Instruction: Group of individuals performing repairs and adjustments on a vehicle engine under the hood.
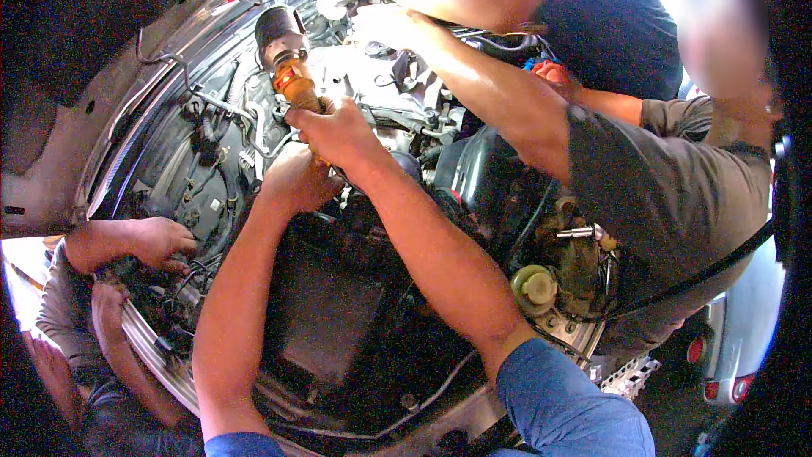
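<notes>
Clearly we have both hands deep in the engine bay (182,161), toward its far edge. Our right hand (334,131) has its fingers curled tight around an orange-brown ribbed hose (298,89), gripping its lower end, and the hand covers where that end goes. The hose rises to a dark round duct opening (277,27) near the bay's far left corner. Our left hand (296,178) sits just below the right one; its fingers are tucked out of sight beneath the right hand, so we cannot tell whether they are spread or closed, or what they touch.

A co-worker's forearm (482,76) crosses from the right edge, and that hand is washed out by glare. Another person's hand (161,241) reaches in at the near left edge among dark wiring we can barely make out. A pale round cap (534,288) shows at the near right.
</notes>
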`<state>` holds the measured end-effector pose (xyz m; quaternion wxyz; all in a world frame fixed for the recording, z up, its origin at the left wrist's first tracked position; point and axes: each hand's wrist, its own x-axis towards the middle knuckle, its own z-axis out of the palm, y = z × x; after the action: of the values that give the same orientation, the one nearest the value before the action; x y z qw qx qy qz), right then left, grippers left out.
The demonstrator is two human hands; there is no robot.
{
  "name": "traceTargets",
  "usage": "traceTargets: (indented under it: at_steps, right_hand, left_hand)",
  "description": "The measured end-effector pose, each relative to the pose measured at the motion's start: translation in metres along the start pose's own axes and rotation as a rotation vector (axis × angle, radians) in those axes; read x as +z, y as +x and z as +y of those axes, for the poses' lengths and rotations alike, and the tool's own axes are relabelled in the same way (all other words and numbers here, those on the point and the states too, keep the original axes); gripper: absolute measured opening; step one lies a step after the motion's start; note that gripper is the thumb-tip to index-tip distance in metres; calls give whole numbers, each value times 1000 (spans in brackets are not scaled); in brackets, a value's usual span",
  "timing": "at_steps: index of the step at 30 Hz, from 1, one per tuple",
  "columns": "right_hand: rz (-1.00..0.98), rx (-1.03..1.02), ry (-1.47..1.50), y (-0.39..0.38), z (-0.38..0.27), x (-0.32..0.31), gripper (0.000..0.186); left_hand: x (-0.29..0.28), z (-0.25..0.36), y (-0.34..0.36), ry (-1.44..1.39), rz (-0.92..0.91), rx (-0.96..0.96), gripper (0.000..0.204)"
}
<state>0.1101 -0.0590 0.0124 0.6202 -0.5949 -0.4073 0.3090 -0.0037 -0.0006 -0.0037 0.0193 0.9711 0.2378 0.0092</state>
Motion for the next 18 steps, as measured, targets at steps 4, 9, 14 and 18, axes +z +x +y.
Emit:
traceTargets:
  at_steps: [4,9,14,18]
  right_hand:
    - [-60,-35,25,-4,-4,-4,36]
    - [-50,2,46,-3,-2,-3,36]
    - [-62,-22,17,-1,1,-2,36]
    - [-70,3,30,-3,-1,-4,36]
  left_hand:
    - [-12,10,-2,34,-54,0,39]
    - [-11,11,-3,35,-79,-46,42]
    - [-5,4,2,49,-139,-54,46]
    - [-6,5,1,32,-129,-66,45]
